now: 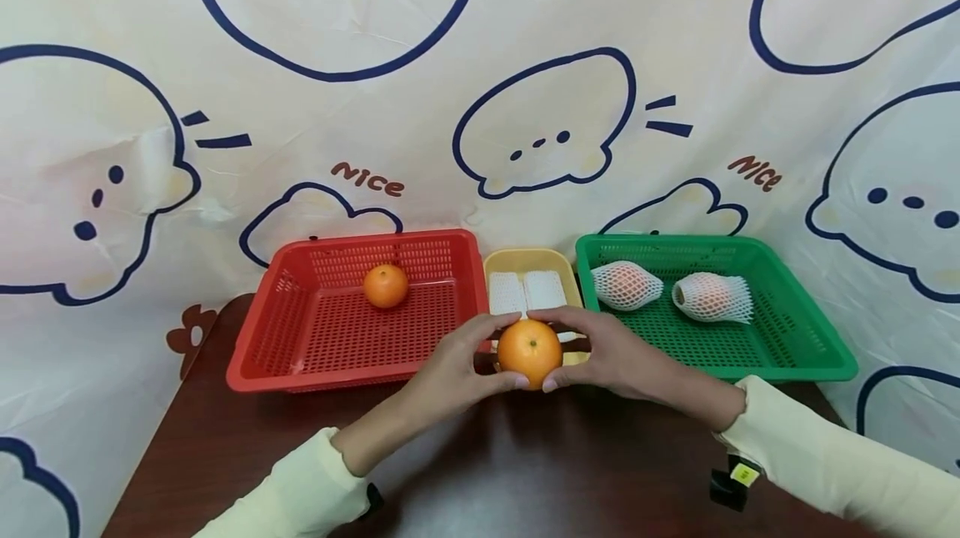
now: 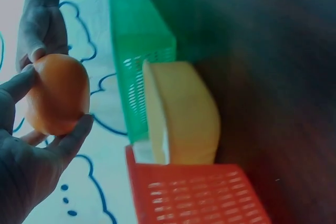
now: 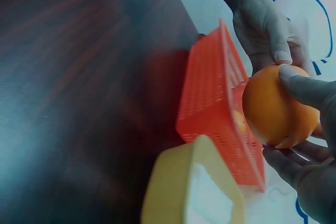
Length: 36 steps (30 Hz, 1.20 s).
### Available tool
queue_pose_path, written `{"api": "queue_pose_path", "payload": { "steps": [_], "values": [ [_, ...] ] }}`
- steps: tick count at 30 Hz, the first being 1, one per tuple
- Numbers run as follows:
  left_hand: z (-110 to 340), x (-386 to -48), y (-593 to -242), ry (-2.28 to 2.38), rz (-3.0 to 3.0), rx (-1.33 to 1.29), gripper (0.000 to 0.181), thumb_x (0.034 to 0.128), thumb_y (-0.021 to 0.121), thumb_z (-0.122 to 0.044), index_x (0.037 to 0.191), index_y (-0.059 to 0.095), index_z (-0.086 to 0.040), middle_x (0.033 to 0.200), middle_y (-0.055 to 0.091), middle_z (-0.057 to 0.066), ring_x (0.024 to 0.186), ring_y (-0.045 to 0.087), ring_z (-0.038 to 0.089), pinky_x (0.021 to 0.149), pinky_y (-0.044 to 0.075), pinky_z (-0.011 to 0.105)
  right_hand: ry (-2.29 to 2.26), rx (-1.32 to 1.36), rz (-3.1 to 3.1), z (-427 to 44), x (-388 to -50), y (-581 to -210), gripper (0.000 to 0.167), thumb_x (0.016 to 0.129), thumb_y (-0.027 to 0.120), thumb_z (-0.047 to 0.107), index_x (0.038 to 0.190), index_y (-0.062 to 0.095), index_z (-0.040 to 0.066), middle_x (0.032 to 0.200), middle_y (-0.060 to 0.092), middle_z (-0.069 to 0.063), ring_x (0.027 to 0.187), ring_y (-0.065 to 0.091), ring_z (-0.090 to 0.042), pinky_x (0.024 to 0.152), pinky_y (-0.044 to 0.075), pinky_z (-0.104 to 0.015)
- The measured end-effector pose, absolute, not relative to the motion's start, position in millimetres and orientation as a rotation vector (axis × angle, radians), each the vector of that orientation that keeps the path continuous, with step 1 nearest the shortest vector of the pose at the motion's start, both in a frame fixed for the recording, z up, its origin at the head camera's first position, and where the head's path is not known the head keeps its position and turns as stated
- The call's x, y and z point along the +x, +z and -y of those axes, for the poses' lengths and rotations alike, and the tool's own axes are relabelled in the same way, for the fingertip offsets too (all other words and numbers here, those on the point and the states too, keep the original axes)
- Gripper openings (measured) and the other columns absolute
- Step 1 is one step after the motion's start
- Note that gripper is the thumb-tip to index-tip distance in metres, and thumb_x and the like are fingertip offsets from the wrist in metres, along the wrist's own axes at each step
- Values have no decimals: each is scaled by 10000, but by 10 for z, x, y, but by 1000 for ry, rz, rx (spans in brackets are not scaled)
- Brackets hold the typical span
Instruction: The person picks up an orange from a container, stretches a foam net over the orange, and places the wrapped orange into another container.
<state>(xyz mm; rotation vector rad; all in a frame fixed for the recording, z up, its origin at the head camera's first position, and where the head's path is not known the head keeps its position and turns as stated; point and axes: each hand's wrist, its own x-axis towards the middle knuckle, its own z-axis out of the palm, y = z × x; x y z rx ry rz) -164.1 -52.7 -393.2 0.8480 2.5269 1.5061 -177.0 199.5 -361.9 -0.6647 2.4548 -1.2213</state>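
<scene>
The orange [image 1: 529, 354] is held in the air above the bench [image 1: 480, 471], at the near side of the yellow box [image 1: 525, 255], between the red basket [image 1: 315, 379] at left and the green basket [image 1: 795, 371] at right. The left hand [image 1: 459, 361] and the right hand [image 1: 613, 348] share the grip: both pinch the orange between thumb and fingers. Its skin looks smooth, so, in my judgement, if one hand loosens first or the two press unevenly, it could slip out, fall and roll over the bench.
</scene>
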Motion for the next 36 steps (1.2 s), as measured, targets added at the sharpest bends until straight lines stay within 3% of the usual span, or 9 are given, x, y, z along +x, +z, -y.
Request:
{"api": "queue_pose_path", "payload": {
  "steps": [6,11,19,25,30,36],
  "values": [
    [523,-1537,-4059,1477,-2524,890,685,846,851,-335,1444,562,-169,1365,626,-18,1153,616,129,993,567,363,-1192,-691,-2448,-1984,-1649,-3817,762,808,861,415,1466,525,229,1423,600,4,1272,584,-248,986,583,-425],
    [508,-1443,-4199,1488,-2493,839,681,830,867,-297,1428,567,-167,1369,625,-31,1212,609,121,1030,543,327,-1197,-705,-2433,-1981,-1556,-3960,706,819,855,401,1418,541,197,1404,609,-4,1259,603,-248,975,587,-377],
    [480,-1268,-4470,1568,-2419,848,649,825,874,-206,1385,557,-126,1324,604,4,1242,620,214,1014,546,260,-1241,-758,-2346,-1991,-1438,-4193,685,820,867,335,1381,521,148,1360,578,-39,1196,633,-209,960,573,-254],
    [448,-1228,-4611,1522,-2456,892,661,839,862,-221,1403,532,-121,1346,590,-1,1266,596,186,1039,541,294,-1223,-825,-2381,-2018,-1421,-4327,662,813,875,329,1365,537,187,1340,574,-2,1196,638,-164,969,559,-230],
    [418,-1236,-4716,1485,-2463,880,675,849,855,-248,1423,518,-137,1368,583,-14,1276,587,163,1052,533,300,-1139,-874,-2482,-2047,-1421,-4439,668,797,875,411,1346,548,215,1330,588,59,1215,615,-128,1025,539,-285],
    [397,-1240,-4828,1417,-2498,862,687,866,835,-303,1451,505,-158,1401,586,-32,1281,580,135,1077,520,388,-1096,-848,-2502,-2061,-1434,-4572,658,800,862,451,1331,550,221,1337,578,57,1226,607,-145,1031,538,-316]
  ]
}}
